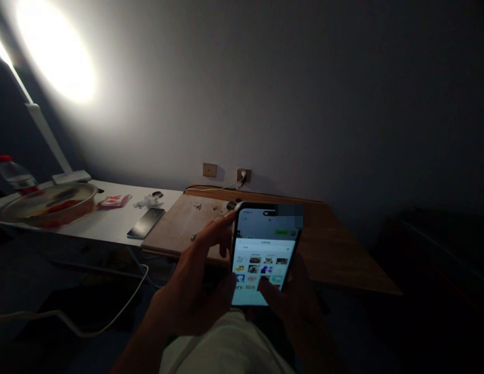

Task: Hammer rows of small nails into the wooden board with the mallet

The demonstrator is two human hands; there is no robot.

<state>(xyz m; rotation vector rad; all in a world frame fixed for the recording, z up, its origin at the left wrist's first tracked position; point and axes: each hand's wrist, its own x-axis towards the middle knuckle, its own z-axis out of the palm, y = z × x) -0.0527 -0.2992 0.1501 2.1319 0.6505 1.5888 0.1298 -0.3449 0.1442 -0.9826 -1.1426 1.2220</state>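
A lit smartphone [261, 244] stands tilted upright between my two hands, its screen facing me with a grid of small pictures on the lower part. My left hand [195, 283] grips the phone's left edge, index finger reaching up near the top corner and thumb low at the side. Around the lower right edge is my right hand [294, 298], its thumb lying over the bottom of the screen. The right fingers behind the phone are mostly hidden and dark.
A wooden table [343, 259] lies behind the phone. On the white table [175, 195] at left are a second phone [146, 223], crumpled tissue [147, 201], a red-and-white packet [116, 200], a large covered dish [50, 202], a bottle [16, 174] and a lamp [50, 135]. A plug sits in the wall socket [244, 175].
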